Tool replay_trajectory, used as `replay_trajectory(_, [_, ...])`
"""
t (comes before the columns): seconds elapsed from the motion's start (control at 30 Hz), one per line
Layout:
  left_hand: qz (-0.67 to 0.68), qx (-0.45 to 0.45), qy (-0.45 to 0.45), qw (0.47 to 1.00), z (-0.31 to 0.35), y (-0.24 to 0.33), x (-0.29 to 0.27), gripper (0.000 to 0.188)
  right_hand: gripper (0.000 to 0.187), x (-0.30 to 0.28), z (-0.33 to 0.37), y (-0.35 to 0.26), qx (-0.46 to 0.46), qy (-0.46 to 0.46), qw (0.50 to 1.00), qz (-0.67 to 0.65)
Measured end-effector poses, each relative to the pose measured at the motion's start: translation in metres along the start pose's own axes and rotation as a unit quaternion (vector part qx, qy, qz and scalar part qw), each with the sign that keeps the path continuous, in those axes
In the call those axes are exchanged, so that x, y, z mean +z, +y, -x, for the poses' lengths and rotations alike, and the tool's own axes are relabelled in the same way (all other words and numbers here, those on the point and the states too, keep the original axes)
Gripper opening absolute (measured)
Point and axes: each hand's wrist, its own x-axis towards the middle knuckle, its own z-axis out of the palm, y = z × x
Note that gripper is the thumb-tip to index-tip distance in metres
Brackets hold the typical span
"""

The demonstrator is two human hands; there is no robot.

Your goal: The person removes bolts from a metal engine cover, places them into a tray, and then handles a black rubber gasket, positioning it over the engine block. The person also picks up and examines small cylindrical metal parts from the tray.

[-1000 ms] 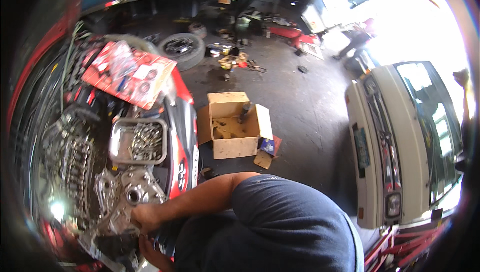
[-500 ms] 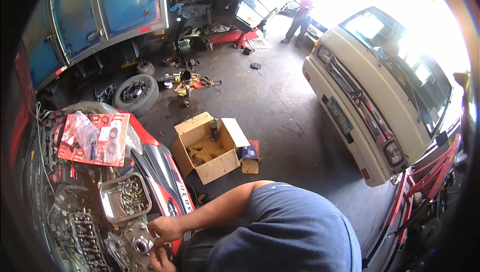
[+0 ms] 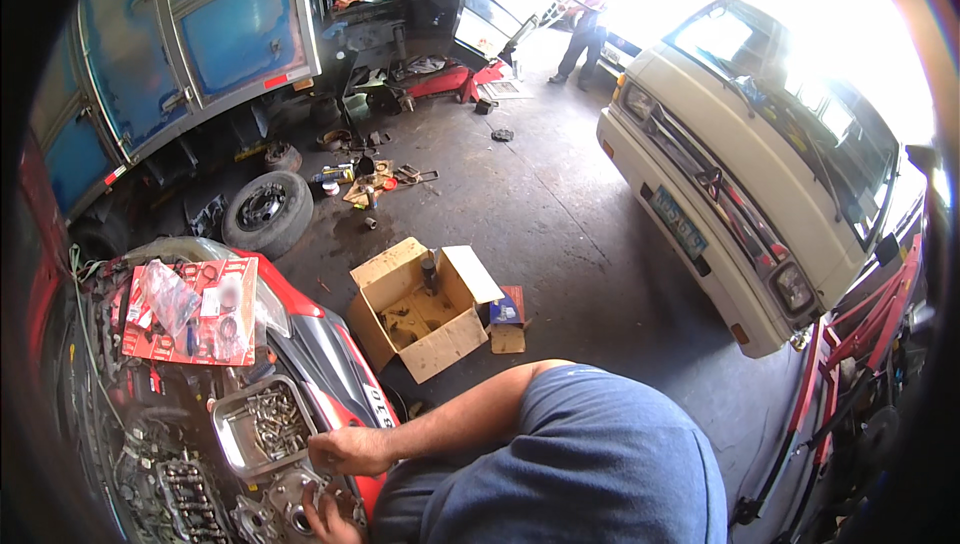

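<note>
A grey cast-metal cover (image 3: 288, 494) with a round bore lies on the car's engine bay, next to a second metal part. My right hand (image 3: 350, 451) is closed above the cover, beside the near right corner of a metal tray (image 3: 233, 442). Whatever its fingers hold, if anything, is hidden. My left hand (image 3: 333, 521) is lower, at the cover's right edge, with fingers extended and apart against the metal. Several loose bolts (image 3: 278, 422) fill the tray's right part. To the left, an exposed engine head (image 3: 188, 499) shows its rows of valve gear.
A red gasket packet (image 3: 190, 309) with clear plastic lies over the engine bay. On the floor are an open cardboard box (image 3: 440, 349), a wheel (image 3: 268, 206) and scattered parts. A cream van (image 3: 740, 174) stands at right, a blue truck (image 3: 235, 29) at left, a person (image 3: 583, 34) far off.
My right hand has come off the cover's bore toward the tray and its fingers have closed. The left hand stays at the cover. The view has shifted slightly.
</note>
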Motion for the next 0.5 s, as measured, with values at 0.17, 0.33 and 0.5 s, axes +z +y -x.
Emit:
replay_trajectory(0.17, [0.162, -0.206, -0.048, 0.964, -0.022, 0.026, 0.005, 0.046, 0.03, -0.005, -0.001, 0.0, -0.001, 0.053, 0.998, -0.017])
replay_trajectory(0.33, [0.054, -0.145, -0.099, 0.983, -0.032, 0.054, 0.0, 0.043, 0.032, -0.005, 0.005, 0.015, 0.027, 0.029, 0.996, -0.076])
replay_trajectory(0.5, [0.127, -0.227, -0.107, 0.96, -0.045, 0.075, -0.001, 0.044, 0.033, -0.005, 0.01, 0.008, 0.065, 0.018, 0.992, -0.11])
